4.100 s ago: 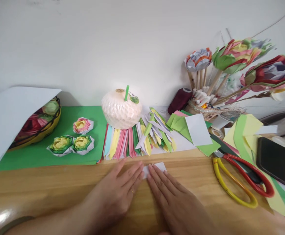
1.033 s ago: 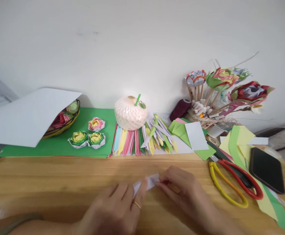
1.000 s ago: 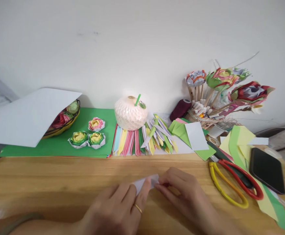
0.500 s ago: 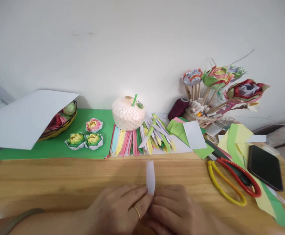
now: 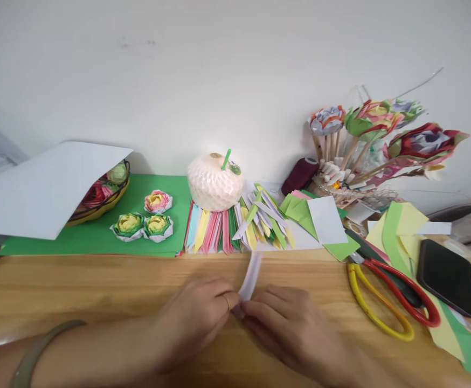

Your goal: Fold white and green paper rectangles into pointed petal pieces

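A narrow white paper strip (image 5: pixel 250 276), folded lengthwise, stands up between my hands over the wooden table (image 5: pixel 146 280). My left hand (image 5: pixel 201 312), with a ring on one finger, is closed on the strip's lower end. Fingertips of my right hand (image 5: pixel 282 323) pinch the same end from the other side. The strip's bottom is hidden by the fingers. Just beyond lie folded coloured paper strips (image 5: pixel 215 231) in a row, with a loose heap of folded pieces (image 5: pixel 268 218) beside them.
Three paper flowers (image 5: pixel 158 226) sit on green paper (image 5: pixel 90 245), near a basket (image 5: pixel 116 199) under a white sheet (image 5: pixel 45 188). A textured white round object (image 5: pixel 215 183) stands behind the strips. At right are scissors (image 5: pixel 405 291), a phone (image 5: pixel 448 277), thread (image 5: pixel 300 176) and paper flowers on sticks (image 5: pixel 375 121).
Both hands have risen slightly off the table and turned, fingertips closer on the strip's lower end. The strip now leans to the right. The view has shifted a little.
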